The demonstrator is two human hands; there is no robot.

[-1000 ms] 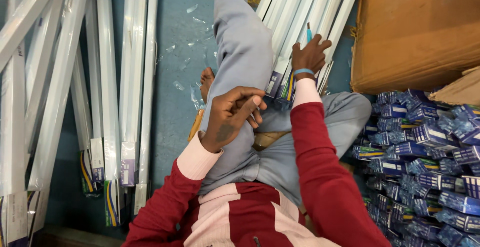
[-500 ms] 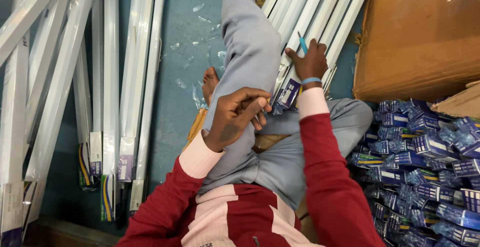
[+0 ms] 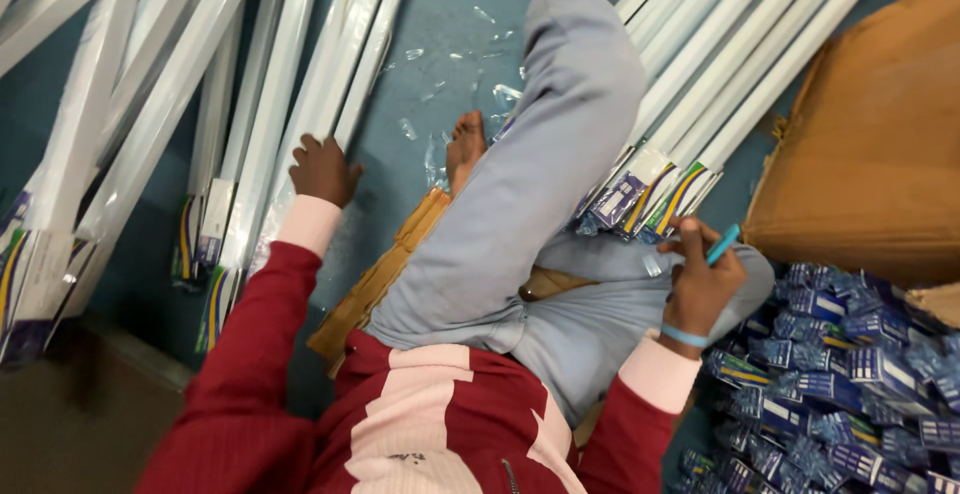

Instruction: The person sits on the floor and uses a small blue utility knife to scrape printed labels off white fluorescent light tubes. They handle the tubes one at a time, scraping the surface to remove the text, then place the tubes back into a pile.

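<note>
I sit on the blue floor with grey-trousered legs stretched out. My left hand (image 3: 322,169) reaches left and rests on the lower part of a long white wrapped tube (image 3: 300,124) in the left pile; whether it grips is unclear. My right hand (image 3: 700,279), with a light blue wristband, holds a small turquoise pen-like tool (image 3: 724,244) by my right knee. It is next to the printed ends of a bundle of white tubes (image 3: 650,189) lying over my leg.
A big brown cardboard box (image 3: 870,154) stands at the right. Below it lies a heap of several small blue-and-white packets (image 3: 840,384). More white tubes (image 3: 120,124) lean at the left. Flattened cardboard (image 3: 375,279) lies under me, and clear plastic scraps (image 3: 450,74) dot the floor.
My left hand left my lap and swung out to the left tube pile. My right hand drew back from the right tube bundle to my knee. The camera shifted.
</note>
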